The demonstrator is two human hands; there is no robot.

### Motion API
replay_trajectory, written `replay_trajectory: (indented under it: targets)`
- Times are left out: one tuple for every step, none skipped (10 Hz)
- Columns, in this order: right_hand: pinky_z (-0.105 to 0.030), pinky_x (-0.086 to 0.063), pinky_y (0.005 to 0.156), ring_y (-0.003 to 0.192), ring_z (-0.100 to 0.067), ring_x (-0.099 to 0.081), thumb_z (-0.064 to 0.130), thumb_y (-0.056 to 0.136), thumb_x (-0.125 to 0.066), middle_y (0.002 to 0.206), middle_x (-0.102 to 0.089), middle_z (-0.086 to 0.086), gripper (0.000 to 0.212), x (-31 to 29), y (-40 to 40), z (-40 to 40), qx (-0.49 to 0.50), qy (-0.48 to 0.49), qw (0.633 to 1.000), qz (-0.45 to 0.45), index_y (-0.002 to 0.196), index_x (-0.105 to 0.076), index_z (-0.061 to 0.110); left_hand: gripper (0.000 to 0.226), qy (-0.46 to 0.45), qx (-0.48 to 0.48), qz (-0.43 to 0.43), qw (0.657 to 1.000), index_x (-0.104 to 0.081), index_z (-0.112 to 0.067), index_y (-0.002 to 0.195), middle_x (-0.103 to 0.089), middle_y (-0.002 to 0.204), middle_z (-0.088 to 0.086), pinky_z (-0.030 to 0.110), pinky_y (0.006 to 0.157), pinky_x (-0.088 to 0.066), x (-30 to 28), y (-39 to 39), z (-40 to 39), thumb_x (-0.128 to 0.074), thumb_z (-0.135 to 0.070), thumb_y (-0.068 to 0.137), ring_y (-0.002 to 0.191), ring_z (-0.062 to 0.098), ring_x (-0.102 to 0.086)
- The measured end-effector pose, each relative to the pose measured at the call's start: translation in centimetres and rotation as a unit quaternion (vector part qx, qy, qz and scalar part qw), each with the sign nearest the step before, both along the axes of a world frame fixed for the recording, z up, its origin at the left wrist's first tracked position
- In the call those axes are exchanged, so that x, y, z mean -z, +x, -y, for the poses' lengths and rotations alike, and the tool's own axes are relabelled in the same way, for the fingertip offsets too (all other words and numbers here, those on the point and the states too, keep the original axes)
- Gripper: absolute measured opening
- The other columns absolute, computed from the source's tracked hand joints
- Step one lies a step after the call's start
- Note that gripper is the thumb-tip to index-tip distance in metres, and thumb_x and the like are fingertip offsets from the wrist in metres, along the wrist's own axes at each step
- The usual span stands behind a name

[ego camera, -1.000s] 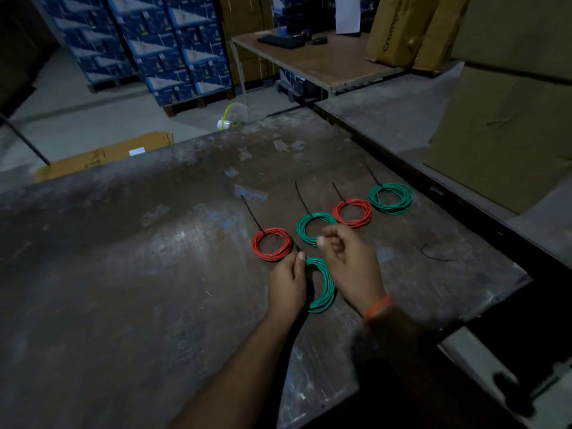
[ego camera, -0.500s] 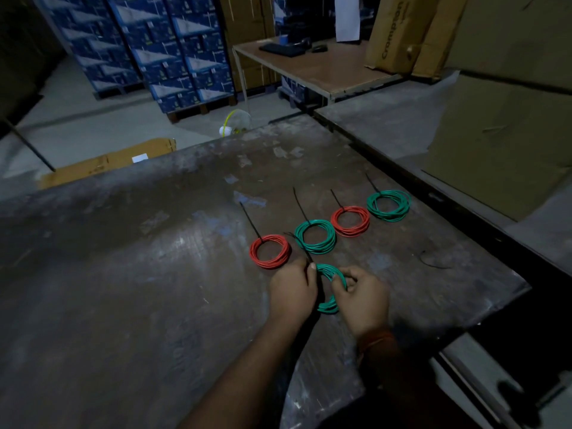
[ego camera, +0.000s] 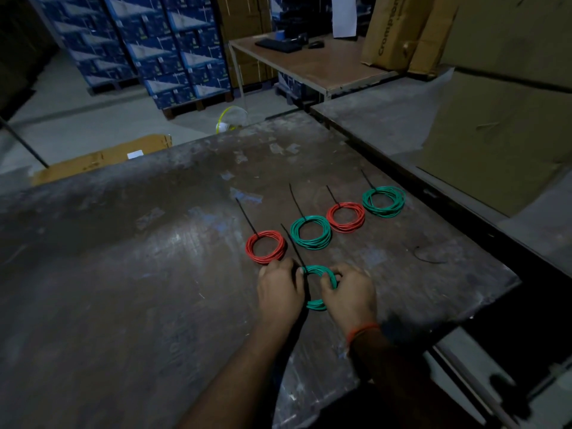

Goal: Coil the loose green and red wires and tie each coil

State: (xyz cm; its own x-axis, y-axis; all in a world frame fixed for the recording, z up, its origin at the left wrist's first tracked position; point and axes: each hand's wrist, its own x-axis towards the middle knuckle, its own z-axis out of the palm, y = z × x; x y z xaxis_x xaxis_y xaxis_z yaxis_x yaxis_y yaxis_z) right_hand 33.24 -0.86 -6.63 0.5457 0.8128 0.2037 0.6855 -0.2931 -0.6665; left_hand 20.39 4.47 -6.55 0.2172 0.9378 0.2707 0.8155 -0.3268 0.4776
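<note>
A green wire coil (ego camera: 318, 270) lies on the dark table (ego camera: 130, 289) between my hands. My left hand (ego camera: 280, 294) grips its left side, where a black cable tie (ego camera: 291, 244) sticks up and away. My right hand (ego camera: 349, 295) grips the coil's right side, fingers curled over the wire. Beyond them lie a row of tied coils, each with a black tie tail: a red coil (ego camera: 265, 246), a green coil (ego camera: 311, 232), a second red coil (ego camera: 346, 217) and a far green coil (ego camera: 383, 201).
A loose black cable tie (ego camera: 428, 258) lies right of the coils. The table's right edge drops off close by. Cardboard boxes (ego camera: 495, 134) stand at the right, blue cartons (ego camera: 161, 48) and a desk (ego camera: 312, 66) at the back.
My right hand came down from a raised fist above the coils and took hold of the green coil's right side. The cable tie tail now stands out from the coil.
</note>
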Motion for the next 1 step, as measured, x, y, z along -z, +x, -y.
replay_trajectory:
  targets:
    - [-0.043, -0.05, 0.08, 0.085, -0.032, -0.058, 0.044, 0.088, -0.053, 0.083, -0.065, -0.009, 0.036, 0.02, 0.19, 0.08, 0.002, 0.03, 0.999, 0.045, 0.084, -0.067, 0.012, 0.021, 0.004, -0.014, 0.028, 0.999, -0.062, -0.015, 0.093, -0.063, 0.093, 0.006, 0.038, 0.074, -0.042, -0.08, -0.17, 0.31, -0.052, -0.033, 0.098, 0.089, 0.027, -0.054]
